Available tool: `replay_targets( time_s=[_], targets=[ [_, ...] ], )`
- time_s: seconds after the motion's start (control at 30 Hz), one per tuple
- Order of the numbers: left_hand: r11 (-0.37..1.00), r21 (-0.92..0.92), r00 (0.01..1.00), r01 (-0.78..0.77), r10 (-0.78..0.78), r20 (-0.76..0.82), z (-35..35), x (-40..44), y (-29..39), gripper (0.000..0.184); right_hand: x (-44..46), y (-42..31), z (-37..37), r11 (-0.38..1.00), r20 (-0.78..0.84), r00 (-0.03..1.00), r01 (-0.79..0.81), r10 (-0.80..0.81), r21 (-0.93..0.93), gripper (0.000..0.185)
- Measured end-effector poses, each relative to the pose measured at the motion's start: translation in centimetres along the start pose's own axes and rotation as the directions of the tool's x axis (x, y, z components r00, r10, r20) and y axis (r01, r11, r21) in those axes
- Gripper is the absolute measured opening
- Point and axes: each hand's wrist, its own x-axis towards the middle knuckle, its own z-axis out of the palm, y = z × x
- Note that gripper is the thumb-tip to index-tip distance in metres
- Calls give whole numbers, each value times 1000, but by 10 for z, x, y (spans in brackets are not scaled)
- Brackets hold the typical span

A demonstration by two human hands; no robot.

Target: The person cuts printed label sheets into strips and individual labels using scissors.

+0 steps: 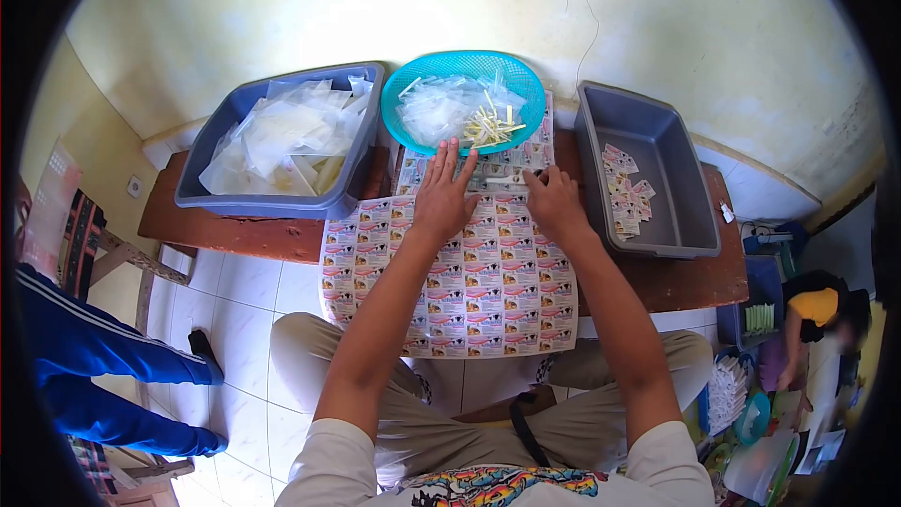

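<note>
A large sheet of printed labels (450, 282) lies over the bench edge and hangs toward my lap. My left hand (443, 192) rests flat on its upper part, fingers stretched out and pointing away from me. To the right, my right hand (556, 202) is closed with its fingertips down on the sheet. A slim, pale tool (502, 180) reaches leftward from those fingertips; its exact kind is too small to tell. Just beyond my hands stands a turquoise basket (392, 117) with clear plastic pieces (436, 113) and short yellowish sticks (493, 127) in it.
On the brown bench (253, 230), a grey tub (183, 190) of translucent bags stands left. Another grey tub (671, 169), with small cut labels (624, 192), stands right. A person in blue trousers (113, 347) is at left; another in a yellow top (815, 305) works at right among containers.
</note>
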Motion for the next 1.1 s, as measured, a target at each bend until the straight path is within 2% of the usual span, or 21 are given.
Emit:
replay_targets(
  time_s=[0.1, 0.27, 0.5, 0.57, 0.7, 0.73, 0.8, 0.87, 0.9, 0.97, 1.03, 1.1],
  targets=[
    [1000, 16, 1000, -15, 15, -19, 4, -1, -3, 91, -26, -20, 2, 995, 30, 996, -83, 81, 58, 42],
    [1000, 4, 1000, -15, 15, 25, -2, -4, -1, 86, -65, -44, 10, 985, 32, 993, -113, 110, 132, 42],
    [1000, 8, 1000, -14, 14, -24, -3, -22, 6, 81, -81, -59, 11, 963, 40, 986, -167, 162, 210, 46],
    [999, 7, 994, 47, -46, -96, -3, -37, 9, 76, -82, -61, 8, 961, 41, 985, -172, 167, 216, 46],
    [995, 18, 992, 94, -92, -90, -7, -81, 22, 70, -83, -63, 5, 964, 50, 983, -182, 176, 194, 47],
    [989, -17, 987, 144, -145, -62, -8, -94, 27, 70, -84, -61, 5, 962, 50, 983, -183, 177, 202, 47],
    [980, -46, 980, 195, -196, -29, -9, -115, 33, 71, -84, -57, 2, 962, 74, 987, -153, 140, 228, 49],
    [977, 20, 977, 211, -211, 14, -10, -130, 35, 74, -85, -55, -4, 949, 100, 984, -170, 149, 265, 51],
    [965, 104, 964, 242, -252, 88, -13, -133, 35, 76, -85, -53, -6, 936, 135, 982, -166, 130, 310, 52],
    [958, 130, 957, 255, -269, 104, -15, -135, 38, 76, -83, -42, -7, 918, 173, 979, -165, 108, 362, 52],
    [950, 159, 951, 268, -287, 114, -13, -138, 39, 77, -79, -33, -8, 896, 228, 974, -97, -5, 433, 53],
    [931, 195, 939, 307, -330, 95, -10, -139, 45, 77, -79, -35, -11, 899, 213, 977, -94, 0, 428, 53]
  ],
)
